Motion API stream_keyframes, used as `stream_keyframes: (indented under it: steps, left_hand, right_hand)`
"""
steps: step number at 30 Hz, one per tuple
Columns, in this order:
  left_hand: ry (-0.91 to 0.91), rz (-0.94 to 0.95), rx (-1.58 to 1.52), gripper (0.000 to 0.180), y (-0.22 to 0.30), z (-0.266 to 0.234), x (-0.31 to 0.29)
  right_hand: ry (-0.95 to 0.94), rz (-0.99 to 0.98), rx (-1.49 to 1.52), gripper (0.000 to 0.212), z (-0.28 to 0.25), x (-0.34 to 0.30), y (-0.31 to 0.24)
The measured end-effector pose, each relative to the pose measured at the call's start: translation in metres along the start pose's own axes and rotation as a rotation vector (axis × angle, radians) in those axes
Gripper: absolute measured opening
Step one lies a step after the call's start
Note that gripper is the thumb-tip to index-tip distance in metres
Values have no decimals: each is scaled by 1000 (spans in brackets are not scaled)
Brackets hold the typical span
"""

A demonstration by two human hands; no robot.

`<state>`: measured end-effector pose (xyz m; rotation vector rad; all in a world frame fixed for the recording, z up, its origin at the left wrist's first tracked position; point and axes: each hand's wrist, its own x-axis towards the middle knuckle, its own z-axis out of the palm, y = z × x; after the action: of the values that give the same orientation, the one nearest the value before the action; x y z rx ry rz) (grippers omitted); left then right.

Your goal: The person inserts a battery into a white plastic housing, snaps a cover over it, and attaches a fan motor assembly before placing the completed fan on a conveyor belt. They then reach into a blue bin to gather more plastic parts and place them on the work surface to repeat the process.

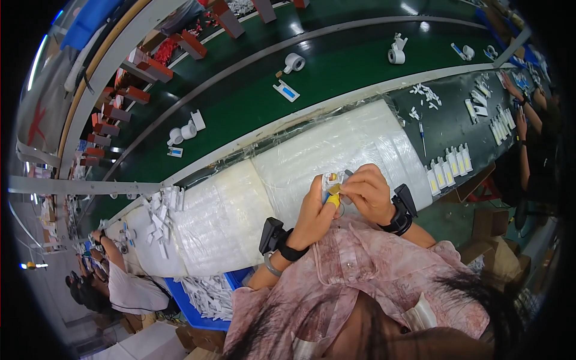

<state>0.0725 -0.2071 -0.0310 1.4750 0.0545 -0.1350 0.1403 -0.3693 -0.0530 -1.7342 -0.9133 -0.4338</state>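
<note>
- Left hand (313, 213) is gripping now, thumb pressing forward, fingers curling round!
- Right hand (370, 195) is arching in beside it, fingers bending leftward, tips bunching close to the left thumb.
- Left forearm (262, 278) is slanting rightward; right forearm (421, 237) is angling leftward, both hands meeting before the chest.

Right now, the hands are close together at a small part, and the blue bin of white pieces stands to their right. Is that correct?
No: the head view shows the blue bin of white pieces to the left of the left hand and right hand, close together at the small part.
</note>
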Motion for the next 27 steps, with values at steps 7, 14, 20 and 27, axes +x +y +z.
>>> stream_keyframes:
  steps: [7, 14, 20, 27]
  left_hand:
    - [5, -64, -119, 33, 5, 2, -1]
    - [-8, -105, -175, 35, 8, 4, -2]
    - [-23, -93, -91, 31, 7, 4, -2]
    - [0, -35, -61, 31, -2, 2, -2]
  right_hand:
    - [-30, 10, 15, 22, -2, 1, 0]
    - [-59, -19, 28, 23, -5, 1, 2]
    - [-51, 2, 24, 22, -5, -1, 1]
    - [-47, 50, 39, 19, -3, -1, 0]
